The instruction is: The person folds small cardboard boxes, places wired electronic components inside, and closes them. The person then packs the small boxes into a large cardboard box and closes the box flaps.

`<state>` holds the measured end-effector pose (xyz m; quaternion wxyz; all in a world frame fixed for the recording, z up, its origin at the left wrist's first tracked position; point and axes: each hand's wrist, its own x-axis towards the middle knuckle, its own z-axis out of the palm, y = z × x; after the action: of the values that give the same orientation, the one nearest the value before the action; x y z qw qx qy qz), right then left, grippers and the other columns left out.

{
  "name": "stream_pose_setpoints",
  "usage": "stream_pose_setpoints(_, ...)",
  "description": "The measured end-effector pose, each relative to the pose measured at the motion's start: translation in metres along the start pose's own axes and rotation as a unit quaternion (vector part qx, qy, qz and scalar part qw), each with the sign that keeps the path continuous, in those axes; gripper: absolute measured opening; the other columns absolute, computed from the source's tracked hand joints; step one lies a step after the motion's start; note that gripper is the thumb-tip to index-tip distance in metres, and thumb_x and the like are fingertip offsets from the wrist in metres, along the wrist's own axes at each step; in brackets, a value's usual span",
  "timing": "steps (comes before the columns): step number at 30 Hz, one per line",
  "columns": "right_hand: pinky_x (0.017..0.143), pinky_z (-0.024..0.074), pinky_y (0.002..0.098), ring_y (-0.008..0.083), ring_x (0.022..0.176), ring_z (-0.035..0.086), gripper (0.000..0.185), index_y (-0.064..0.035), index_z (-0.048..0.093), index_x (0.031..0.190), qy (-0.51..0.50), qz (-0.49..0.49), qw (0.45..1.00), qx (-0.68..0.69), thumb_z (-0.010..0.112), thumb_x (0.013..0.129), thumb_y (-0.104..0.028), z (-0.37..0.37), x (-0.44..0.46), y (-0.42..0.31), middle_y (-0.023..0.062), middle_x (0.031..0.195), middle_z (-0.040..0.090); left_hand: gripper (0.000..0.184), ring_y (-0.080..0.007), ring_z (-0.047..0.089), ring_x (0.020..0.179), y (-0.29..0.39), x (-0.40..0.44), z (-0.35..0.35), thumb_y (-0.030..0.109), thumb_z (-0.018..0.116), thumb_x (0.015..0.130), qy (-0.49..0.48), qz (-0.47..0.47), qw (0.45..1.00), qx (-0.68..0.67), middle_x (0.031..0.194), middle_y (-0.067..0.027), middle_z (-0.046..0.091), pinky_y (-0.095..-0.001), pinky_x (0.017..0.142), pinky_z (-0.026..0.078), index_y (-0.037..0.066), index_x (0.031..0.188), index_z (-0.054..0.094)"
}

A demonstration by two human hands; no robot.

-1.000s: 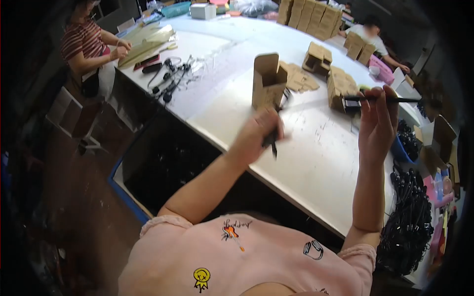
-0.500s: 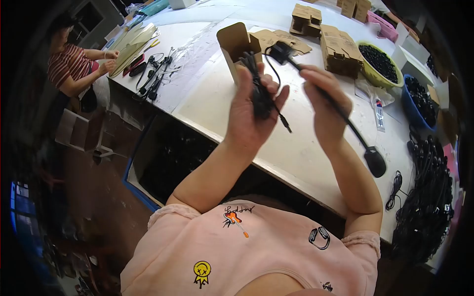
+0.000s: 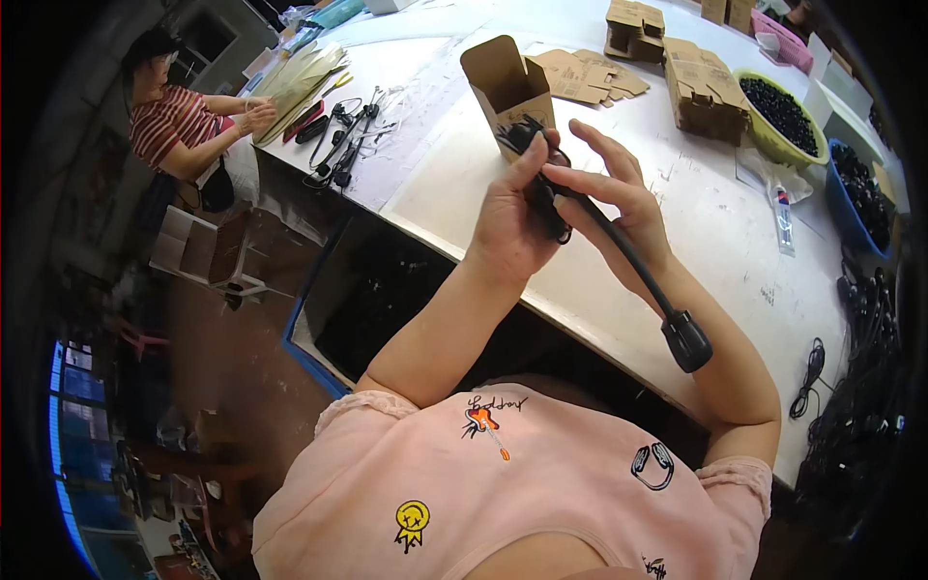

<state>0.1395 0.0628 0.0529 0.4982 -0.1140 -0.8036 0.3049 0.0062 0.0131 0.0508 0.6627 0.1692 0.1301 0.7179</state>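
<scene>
Desk, white and scuffed, spans the head view; left hand curls round a black cable; right hand pinches a black stem beside it; box, flat cartons and yellow basin lie beyond; leftward, a person in stripes; chair on brown floor.
</scene>
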Motion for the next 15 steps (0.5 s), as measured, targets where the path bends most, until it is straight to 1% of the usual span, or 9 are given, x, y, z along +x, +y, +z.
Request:
stream_pose_setpoints(2,0.088,0.0369,0.0315,0.0215,0.104,0.044,0.031,-0.0117,0.065,0.102,0.008,-0.004,0.999,0.047,0.068,0.072,-0.005,0.002,-0.001,-0.003,0.0090,0.111,0.051,0.021,-0.0191,0.058,0.085,0.005,-0.003,-0.001,0.024,0.057,0.086,0.015,0.031,0.999,0.037,0.091,-0.0083,0.059,-0.0357,0.079,0.048,0.005,0.096,0.056)
stream_pose_setpoints(3,0.080,0.0401,0.0265,0.0170,0.092,0.049,0.031,-0.0093,0.065,0.103,0.020,0.022,0.993,0.113,0.068,0.072,-0.006,0.001,-0.005,-0.002,0.0067,0.097,0.052,0.019,-0.0230,0.058,0.088,0.008,-0.004,0.006,0.023,0.059,0.084,0.030,0.078,0.996,0.036,0.092,-0.0108,0.059,-0.0402,0.085,0.046,0.005,0.091,0.056)
stream_pose_setpoints(4,0.075,0.0413,0.0234,0.0138,0.083,0.051,0.028,-0.0045,0.064,0.101,0.013,0.029,0.990,0.136,0.067,0.073,-0.006,-0.007,-0.007,-0.002,0.0059,0.092,0.053,0.017,-0.0234,0.057,0.092,0.013,-0.002,0.014,0.019,0.059,0.084,0.052,0.114,0.991,-0.052,0.093,-0.0116,0.058,-0.0416,0.092,0.042,0.004,0.088,0.053)
stream_pose_setpoints(6,0.077,0.0417,0.0237,0.0136,0.082,0.052,0.025,-0.0014,0.063,0.100,0.066,0.100,0.952,0.281,0.065,0.075,-0.005,-0.001,-0.005,0.001,0.0061,0.088,0.054,0.017,-0.0234,0.057,0.094,0.023,-0.002,0.022,0.017,0.060,0.083,0.055,0.175,0.982,-0.034,0.092,-0.0107,0.058,-0.0422,0.098,0.038,0.003,0.088,0.051)
stream_pose_setpoints(8,0.077,0.0439,0.0247,0.0136,0.084,0.053,0.023,-0.0006,0.063,0.100,0.055,0.079,0.946,0.310,0.064,0.078,-0.006,0.002,-0.007,0.000,0.0068,0.090,0.054,0.018,-0.0217,0.058,0.095,0.022,-0.005,0.025,0.016,0.059,0.083,0.011,0.181,0.982,-0.059,0.092,-0.0098,0.058,-0.0421,0.098,0.038,0.003,0.090,0.050)
stream_pose_setpoints(12,0.078,0.0457,0.0285,0.0145,0.082,0.056,0.026,-0.0003,0.060,0.104,0.015,0.047,0.956,0.291,0.063,0.080,-0.010,0.006,-0.009,0.007,0.0077,0.088,0.054,0.017,-0.0167,0.058,0.087,0.027,-0.005,0.026,0.018,0.056,0.086,-0.051,0.109,0.988,-0.099,0.082,-0.0060,0.056,-0.0400,0.095,0.041,0.002,0.089,0.049)
stream_pose_setpoints(13,0.080,0.0458,0.0312,0.0152,0.081,0.056,0.029,0.0003,0.058,0.107,-0.004,0.054,0.958,0.281,0.062,0.082,-0.014,0.004,-0.010,0.006,0.0079,0.087,0.053,0.018,-0.0142,0.054,0.072,0.025,-0.006,0.030,0.019,0.053,0.087,-0.031,0.119,0.985,-0.118,0.073,-0.0034,0.049,-0.0360,0.088,0.044,0.003,0.085,0.046)
stream_pose_setpoints(14,0.082,0.0459,0.0340,0.0159,0.080,0.055,0.033,0.0008,0.056,0.110,-0.022,0.062,0.960,0.271,0.060,0.083,-0.018,0.002,-0.010,0.005,0.0080,0.086,0.053,0.019,-0.0137,0.051,0.069,0.027,-0.005,0.028,0.021,0.051,0.088,-0.045,0.119,0.983,-0.132,0.072,-0.0029,0.047,-0.0343,0.084,0.045,0.004,0.084,0.045)
stream_pose_setpoints(15,0.081,0.0460,0.0318,0.0157,0.079,0.056,0.032,0.0008,0.055,0.111,-0.006,0.078,0.950,0.303,0.060,0.083,-0.014,0.001,-0.011,-0.001,0.0083,0.087,0.055,0.020,-0.0131,0.048,0.066,0.031,-0.002,0.025,0.023,0.049,0.090,-0.060,0.119,0.980,-0.147,0.071,-0.0024,0.046,-0.0326,0.080,0.046,0.005,0.083,0.044)
